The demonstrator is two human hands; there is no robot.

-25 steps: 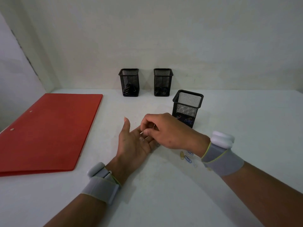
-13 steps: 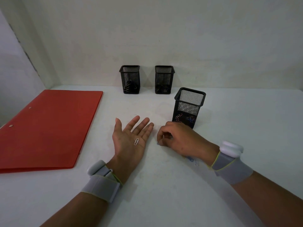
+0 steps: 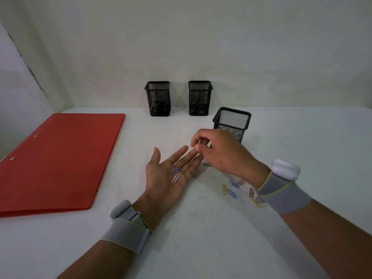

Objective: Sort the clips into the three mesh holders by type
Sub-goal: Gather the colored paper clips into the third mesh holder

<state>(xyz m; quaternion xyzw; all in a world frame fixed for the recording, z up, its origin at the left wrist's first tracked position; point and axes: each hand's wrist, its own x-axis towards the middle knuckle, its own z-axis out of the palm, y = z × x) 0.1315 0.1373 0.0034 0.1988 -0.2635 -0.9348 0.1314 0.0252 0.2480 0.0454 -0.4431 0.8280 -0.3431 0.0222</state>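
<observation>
Gathering loose paper clips into a cupped palm looks like the step in hand, and it goes best if that palm stays level. The left hand [image 3: 171, 174] lies palm up on the white table [image 3: 201, 238], fingers straight and relaxed, with a white paper clip [image 3: 175, 178] and a bluish one [image 3: 176, 170] resting in its hollow. The right hand [image 3: 218, 151] hovers just beyond the left fingertips with its fingers curled toward the thumb; whether they pinch anything I cannot tell. A green clip [image 3: 207, 164] lies on the table just right of the left fingers, and a scatter of coloured clips [image 3: 235, 188] lies nearer, under the right wrist. The nearest mesh holder [image 3: 231, 122] stands just behind the right hand, while the two far holders [image 3: 158, 98] [image 3: 199, 97] sit against the wall with dark contents. A red folder [image 3: 60, 160] lies well to the left. I would judge that the thin wire needs a fingernail edge to lift cleanly, one clip at a time, and that tipping the palm early would spill the catch.
</observation>
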